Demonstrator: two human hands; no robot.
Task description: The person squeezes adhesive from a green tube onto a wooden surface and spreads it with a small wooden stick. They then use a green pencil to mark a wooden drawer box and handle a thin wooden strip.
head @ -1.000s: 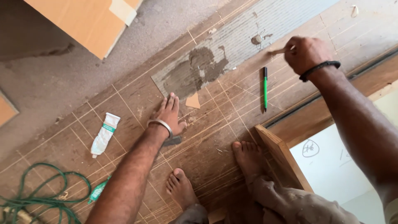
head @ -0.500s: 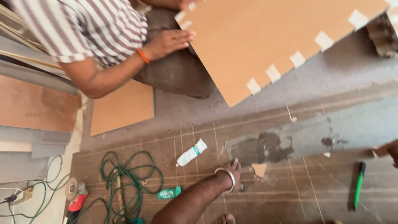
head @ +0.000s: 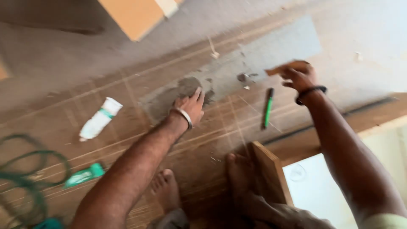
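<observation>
My left hand (head: 190, 107) rests palm down, fingers spread, on a brown lined wooden board (head: 220, 140), at the edge of a grey smear of paste (head: 178, 94). It wears a metal bangle. My right hand (head: 299, 76), with a black band at the wrist, grips a small thin wooden piece (head: 282, 68) over a pale grey patch (head: 275, 48) of the board. A green pen (head: 267, 108) lies on the board between my hands. The picture is blurred by motion.
A white tube (head: 99, 119) with a green band lies at left, a green tube (head: 84, 175) below it, and a coil of green cable (head: 25, 178) at the far left. My bare feet (head: 165, 191) stand beside an upright wooden panel (head: 271, 174). An orange board (head: 135, 15) lies at the top.
The view has swung back down from a seated person and a large orange board to my own hands. My left hand now lies on the grey paste, further up the board.
</observation>
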